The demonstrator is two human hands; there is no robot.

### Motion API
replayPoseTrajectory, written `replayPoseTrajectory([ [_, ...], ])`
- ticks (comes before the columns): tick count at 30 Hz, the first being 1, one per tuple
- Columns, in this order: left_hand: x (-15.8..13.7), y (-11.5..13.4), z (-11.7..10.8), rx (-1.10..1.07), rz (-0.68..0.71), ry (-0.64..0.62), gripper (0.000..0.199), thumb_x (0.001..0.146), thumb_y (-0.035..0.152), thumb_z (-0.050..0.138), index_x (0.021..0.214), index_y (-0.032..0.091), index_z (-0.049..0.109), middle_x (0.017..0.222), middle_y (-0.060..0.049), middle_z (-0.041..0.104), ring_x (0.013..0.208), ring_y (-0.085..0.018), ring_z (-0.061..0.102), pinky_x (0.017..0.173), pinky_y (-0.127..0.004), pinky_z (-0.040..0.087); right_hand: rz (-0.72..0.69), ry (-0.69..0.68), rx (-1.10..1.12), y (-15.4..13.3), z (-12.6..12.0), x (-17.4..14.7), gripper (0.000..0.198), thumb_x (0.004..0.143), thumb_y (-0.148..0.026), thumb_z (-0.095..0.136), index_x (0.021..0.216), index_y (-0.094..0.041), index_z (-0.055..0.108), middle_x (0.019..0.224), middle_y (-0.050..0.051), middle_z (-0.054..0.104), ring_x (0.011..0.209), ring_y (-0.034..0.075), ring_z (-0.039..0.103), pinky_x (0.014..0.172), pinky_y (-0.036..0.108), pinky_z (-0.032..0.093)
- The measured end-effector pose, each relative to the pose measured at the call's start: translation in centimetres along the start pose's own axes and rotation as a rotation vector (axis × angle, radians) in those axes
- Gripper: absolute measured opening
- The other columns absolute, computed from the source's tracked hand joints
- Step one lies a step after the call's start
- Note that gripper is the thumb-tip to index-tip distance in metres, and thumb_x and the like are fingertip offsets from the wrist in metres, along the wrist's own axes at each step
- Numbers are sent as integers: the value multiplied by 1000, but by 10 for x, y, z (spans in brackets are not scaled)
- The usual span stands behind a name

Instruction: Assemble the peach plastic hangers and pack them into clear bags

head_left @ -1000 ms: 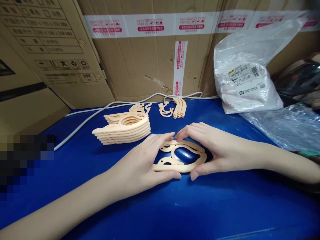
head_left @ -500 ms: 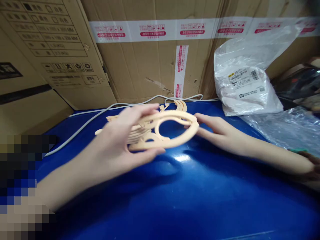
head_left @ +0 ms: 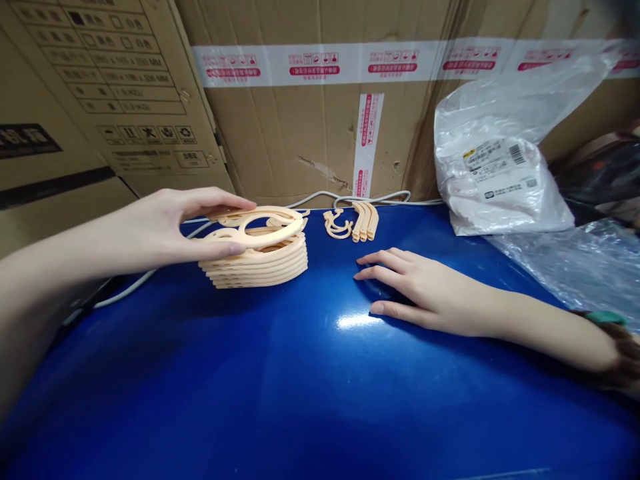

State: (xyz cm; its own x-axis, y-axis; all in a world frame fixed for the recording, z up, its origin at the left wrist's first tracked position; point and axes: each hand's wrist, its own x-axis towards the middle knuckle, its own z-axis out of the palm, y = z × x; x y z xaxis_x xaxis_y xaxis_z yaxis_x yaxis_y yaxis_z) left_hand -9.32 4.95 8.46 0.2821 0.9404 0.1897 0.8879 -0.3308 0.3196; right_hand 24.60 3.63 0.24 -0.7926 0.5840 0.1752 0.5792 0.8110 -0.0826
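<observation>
Head view: left hand (head_left: 167,227) grips a frame (head_left: 275,236) at the stack (head_left: 260,270), likely placing it. Aligned release seems needed; right hand (head_left: 433,290) empty.

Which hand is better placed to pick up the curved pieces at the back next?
Probably the right hand: it looks empty and is nearer the curved pieces, while the left hand holds a cream frame atop the stack.
</observation>
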Motion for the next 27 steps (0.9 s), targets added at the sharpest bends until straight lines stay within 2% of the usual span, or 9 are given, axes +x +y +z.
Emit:
replayPoseTrajectory([
  [9, 6, -18, 8, 67, 19, -81, 64, 67, 69, 63, 123, 37, 63, 123, 5, 66, 110, -26, 62, 96, -35, 48, -13, 5, -32, 0, 2, 0, 49, 99, -53, 39, 128, -18, 57, 133, 13, 55, 114, 27, 56, 100, 47, 45],
  [22, 7, -20, 11, 88, 42, -80, 70, 66, 74, 62, 124, 35, 62, 127, 4, 65, 111, -27, 61, 103, -37, 43, -10, 6, -22, -1, 0, 0, 49, 98, -52, 40, 128, -17, 58, 133, 14, 55, 114, 27, 56, 100, 48, 46],
  [27, 4, -14, 10, 74, 37, -106, 66, 73, 68, 61, 127, 31, 60, 134, 1, 61, 117, -28, 57, 107, -39, 39, -14, 13, -6, -2, 0, 0, 49, 98, -51, 41, 128, -17, 58, 133, 15, 55, 115, 28, 57, 99, 49, 46],
])
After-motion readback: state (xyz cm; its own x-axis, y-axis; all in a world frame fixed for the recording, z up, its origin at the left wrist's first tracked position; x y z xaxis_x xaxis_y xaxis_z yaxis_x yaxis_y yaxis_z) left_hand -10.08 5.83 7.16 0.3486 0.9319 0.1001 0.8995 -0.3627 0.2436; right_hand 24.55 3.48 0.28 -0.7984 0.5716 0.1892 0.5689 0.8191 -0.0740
